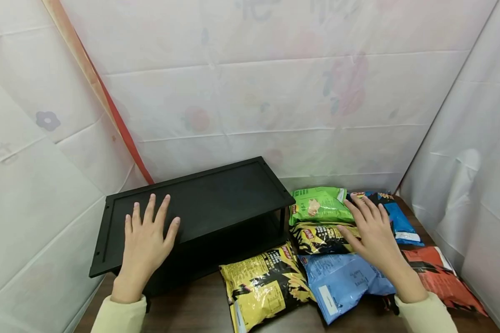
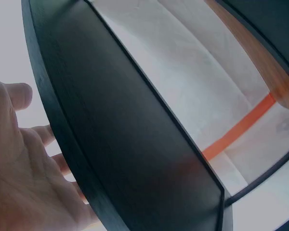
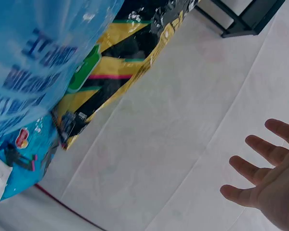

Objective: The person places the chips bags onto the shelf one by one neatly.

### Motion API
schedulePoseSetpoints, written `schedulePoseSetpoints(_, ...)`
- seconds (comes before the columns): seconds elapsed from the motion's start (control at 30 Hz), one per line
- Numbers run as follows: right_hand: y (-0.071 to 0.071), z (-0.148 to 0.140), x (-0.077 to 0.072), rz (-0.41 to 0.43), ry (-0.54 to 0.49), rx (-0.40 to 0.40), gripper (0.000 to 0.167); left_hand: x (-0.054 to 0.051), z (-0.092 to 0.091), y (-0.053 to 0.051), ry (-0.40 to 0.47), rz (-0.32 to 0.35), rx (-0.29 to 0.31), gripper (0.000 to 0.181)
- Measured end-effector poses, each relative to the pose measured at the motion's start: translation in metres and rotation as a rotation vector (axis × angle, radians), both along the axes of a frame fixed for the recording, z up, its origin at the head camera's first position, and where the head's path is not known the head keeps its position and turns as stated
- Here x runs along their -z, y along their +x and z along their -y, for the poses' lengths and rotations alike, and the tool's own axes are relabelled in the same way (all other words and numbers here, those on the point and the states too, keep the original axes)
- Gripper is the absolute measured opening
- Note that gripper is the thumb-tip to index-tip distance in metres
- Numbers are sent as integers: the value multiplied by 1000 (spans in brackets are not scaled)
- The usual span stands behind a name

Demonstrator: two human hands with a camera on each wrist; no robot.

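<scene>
The left hand (image 1: pixel 146 245) is over the left part of a black shelf (image 1: pixel 221 203), its fingers spread and released; I cannot tell whether they touch the top board. In the left wrist view the board's edge hides the ends of some fingers, while the thumb stands apart from the rest. The right hand (image 1: pixel 372 236) is over the bags on the right, its fingers also fanned out and released; the right wrist view shows them well apart from the bags. The shelf stands on a brown desk (image 1: pixel 191 305), set at a slant, with a lower board in shadow beneath the top one. Six bags lie on the desk to its right and front. Nearest the shelf's front is the yellow bag (image 1: pixel 260 289), and just beside that the light blue bag (image 1: pixel 343 282). Behind these lies the black bag (image 1: pixel 318 240), then the green bag (image 1: pixel 318 203) at the back, close to the shelf's right end. The dark blue bag (image 1: pixel 402 219) is at the back right, partly hidden by the right hand, and the red bag (image 1: pixel 450 280) is at the far right. Pale cloth (image 1: pixel 275 101) encloses the desk at the back and both sides, with a red strip (image 1: pixel 122 134) at the left corner. Both wrists wear pale yellow sleeves (image 1: pixel 121 317).
</scene>
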State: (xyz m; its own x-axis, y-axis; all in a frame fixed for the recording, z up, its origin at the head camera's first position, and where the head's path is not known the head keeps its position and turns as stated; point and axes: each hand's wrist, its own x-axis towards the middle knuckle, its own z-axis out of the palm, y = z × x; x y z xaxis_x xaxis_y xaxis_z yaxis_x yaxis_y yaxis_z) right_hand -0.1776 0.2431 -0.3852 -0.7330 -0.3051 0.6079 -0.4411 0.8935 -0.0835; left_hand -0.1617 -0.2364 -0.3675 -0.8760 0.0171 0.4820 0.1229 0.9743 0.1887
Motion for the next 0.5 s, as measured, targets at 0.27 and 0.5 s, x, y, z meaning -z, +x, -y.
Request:
schedulePoseSetpoints(0.27, -4, 18, 3, -59, 29, -85, 62, -7, 21, 2, 7, 16, -44, 61)
schedulePoseSetpoints(0.5, -5, 33, 11, -103, 41, -194, 50, -8, 46, 5, 6, 60, -71, 60)
